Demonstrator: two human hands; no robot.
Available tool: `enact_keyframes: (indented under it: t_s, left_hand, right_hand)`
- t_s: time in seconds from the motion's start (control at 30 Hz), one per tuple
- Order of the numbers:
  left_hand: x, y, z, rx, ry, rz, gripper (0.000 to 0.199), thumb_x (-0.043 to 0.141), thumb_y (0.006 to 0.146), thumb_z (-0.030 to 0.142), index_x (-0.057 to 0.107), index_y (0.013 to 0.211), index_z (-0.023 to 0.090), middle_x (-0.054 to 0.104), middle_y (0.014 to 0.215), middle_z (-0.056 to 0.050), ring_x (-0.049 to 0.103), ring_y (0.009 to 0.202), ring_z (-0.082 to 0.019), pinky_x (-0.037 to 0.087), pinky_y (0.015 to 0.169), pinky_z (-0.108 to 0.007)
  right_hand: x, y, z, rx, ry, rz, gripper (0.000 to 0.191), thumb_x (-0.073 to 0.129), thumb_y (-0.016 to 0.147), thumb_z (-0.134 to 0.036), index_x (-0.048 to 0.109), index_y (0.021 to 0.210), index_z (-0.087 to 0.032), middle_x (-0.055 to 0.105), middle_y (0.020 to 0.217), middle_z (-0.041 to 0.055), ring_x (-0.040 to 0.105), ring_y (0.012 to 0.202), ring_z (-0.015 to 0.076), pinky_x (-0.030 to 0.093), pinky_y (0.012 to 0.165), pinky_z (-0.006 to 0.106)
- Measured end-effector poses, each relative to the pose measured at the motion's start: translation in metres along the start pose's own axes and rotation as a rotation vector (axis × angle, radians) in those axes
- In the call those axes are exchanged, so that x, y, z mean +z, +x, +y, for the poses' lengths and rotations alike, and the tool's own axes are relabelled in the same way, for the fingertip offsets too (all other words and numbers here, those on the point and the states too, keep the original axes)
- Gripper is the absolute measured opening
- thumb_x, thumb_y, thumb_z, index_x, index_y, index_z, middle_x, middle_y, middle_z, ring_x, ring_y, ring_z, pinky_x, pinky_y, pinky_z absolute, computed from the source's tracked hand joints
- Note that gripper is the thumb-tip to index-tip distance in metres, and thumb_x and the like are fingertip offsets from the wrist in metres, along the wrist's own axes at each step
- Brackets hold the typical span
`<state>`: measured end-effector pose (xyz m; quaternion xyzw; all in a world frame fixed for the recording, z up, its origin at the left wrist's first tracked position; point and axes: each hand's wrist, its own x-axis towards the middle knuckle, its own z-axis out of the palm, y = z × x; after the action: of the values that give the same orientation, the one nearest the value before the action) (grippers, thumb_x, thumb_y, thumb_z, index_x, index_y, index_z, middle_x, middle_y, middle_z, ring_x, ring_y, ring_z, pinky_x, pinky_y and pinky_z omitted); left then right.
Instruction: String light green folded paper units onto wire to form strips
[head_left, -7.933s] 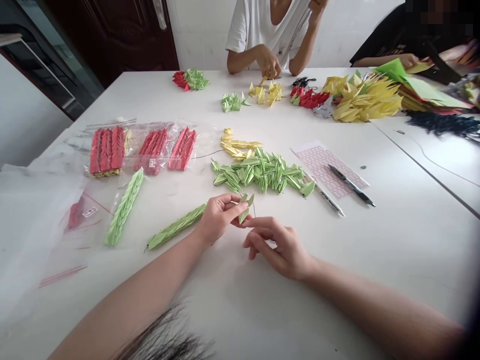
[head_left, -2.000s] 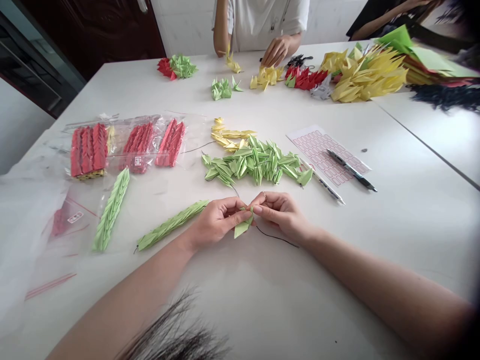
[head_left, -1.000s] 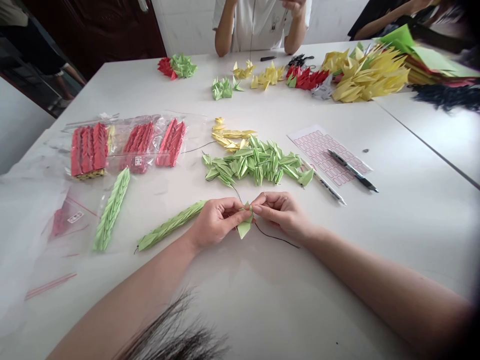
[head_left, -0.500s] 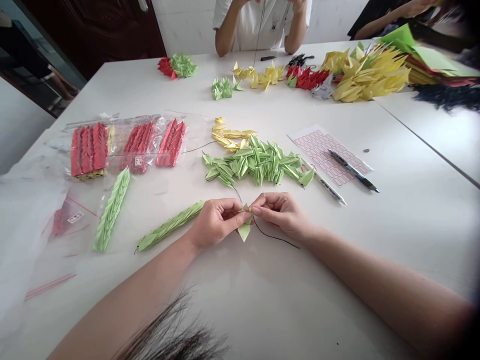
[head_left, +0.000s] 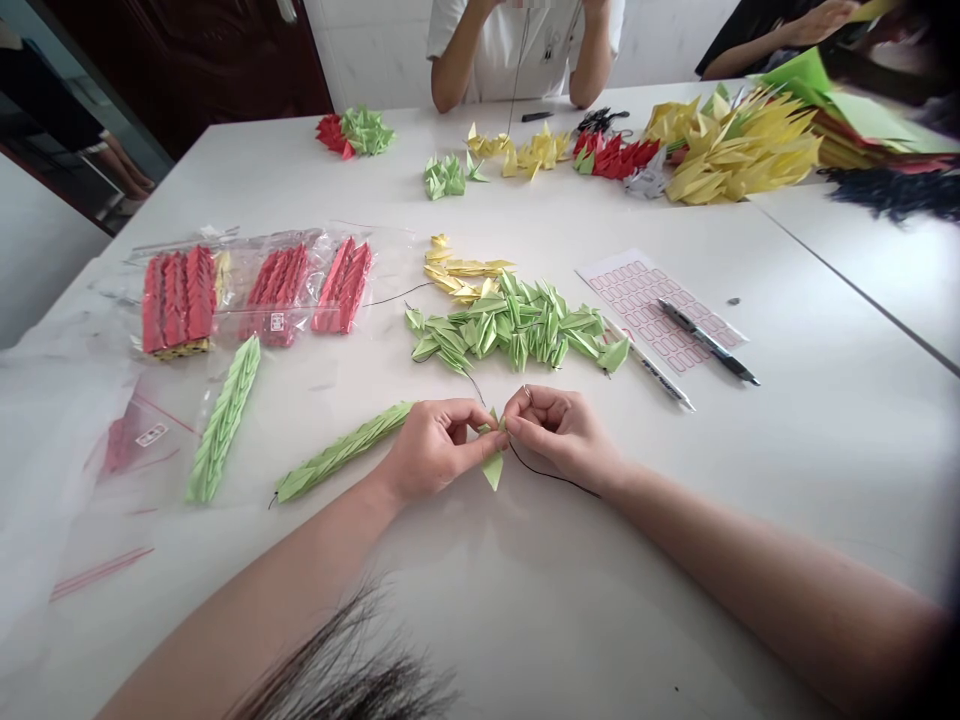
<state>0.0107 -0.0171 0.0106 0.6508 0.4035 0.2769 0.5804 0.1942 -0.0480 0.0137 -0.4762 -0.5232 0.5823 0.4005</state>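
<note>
Between my two hands is a small folded green paper piece (head_left: 492, 470), its pointed end hanging down. My left hand (head_left: 448, 445) pinches it from the left. My right hand (head_left: 559, 430) closes its thumb and forefinger at the paper's right side. A black thread (head_left: 551, 475) runs from the right fingertips out under that hand. Just beyond lies a heap of folded green pieces (head_left: 517, 325), with folded yellow pieces (head_left: 459, 282) behind it. Near my left wrist rests a green braided strip (head_left: 337, 455), partly hidden by the hand.
Bagged red strips (head_left: 276, 290) and another green strip (head_left: 223, 420) lie left. A label sheet (head_left: 626, 285), black pen (head_left: 709, 342) and white pen (head_left: 651, 368) lie right. Across the table sits a person (head_left: 525, 50); yellow papers (head_left: 739, 155) pile at far right.
The green piece and the fingertips have shifted slightly right and down. More of the piece's pointed end shows. My right fingers have curled in a little more.
</note>
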Motion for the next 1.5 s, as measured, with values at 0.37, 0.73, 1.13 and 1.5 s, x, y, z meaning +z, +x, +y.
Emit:
enact_keyframes:
  t_s: [0.37,0.73,1.13,1.5]
  left_hand:
    - [-0.0015,-0.0012,0.0056,-0.025,0.001,-0.052,0.036,0.073,0.077,0.049,0.065,0.069,0.015,0.047,0.055,0.003,0.031,0.050,-0.008,0.021,0.049,-0.025]
    - [0.0050,-0.0015,0.0022,0.102,0.075,0.098,0.028,0.074,0.078,0.042,0.062,0.071,0.017,0.033,0.048,0.008,0.027,0.046,-0.007,0.021,0.046,-0.024]
    - [0.0055,-0.0011,-0.0002,0.099,0.077,0.189,0.029,0.078,0.075,0.045,0.066,0.072,0.018,0.037,0.045,0.007,0.031,0.044,-0.008,0.024,0.046,-0.024]
    - [0.0050,-0.0016,0.0019,0.081,0.118,0.126,0.028,0.072,0.079,0.040,0.061,0.067,0.017,0.034,0.046,0.007,0.029,0.045,-0.007,0.023,0.046,-0.024]
  right_hand:
    - [-0.0011,-0.0011,0.0026,-0.034,0.150,-0.067,0.037,0.065,0.088,-0.051,0.056,0.078,-0.016,0.037,0.052,-0.0080,0.024,0.042,0.0047,0.018,0.040,0.020]
    - [0.0014,0.0007,-0.0018,0.020,0.129,0.002,0.040,0.072,0.081,-0.053,0.059,0.079,-0.015,0.036,0.047,-0.0092,0.022,0.040,0.0043,0.014,0.038,0.021]
    - [0.0018,0.0022,-0.0007,-0.042,0.016,0.028,0.044,0.077,0.075,-0.054,0.058,0.086,-0.015,0.033,0.048,-0.0109,0.025,0.041,0.0053,0.016,0.039,0.020]
    - [0.0015,0.0002,0.0004,0.022,0.021,0.062,0.044,0.070,0.081,-0.058,0.059,0.079,-0.016,0.038,0.049,-0.0078,0.026,0.040,0.0054,0.016,0.038,0.022]
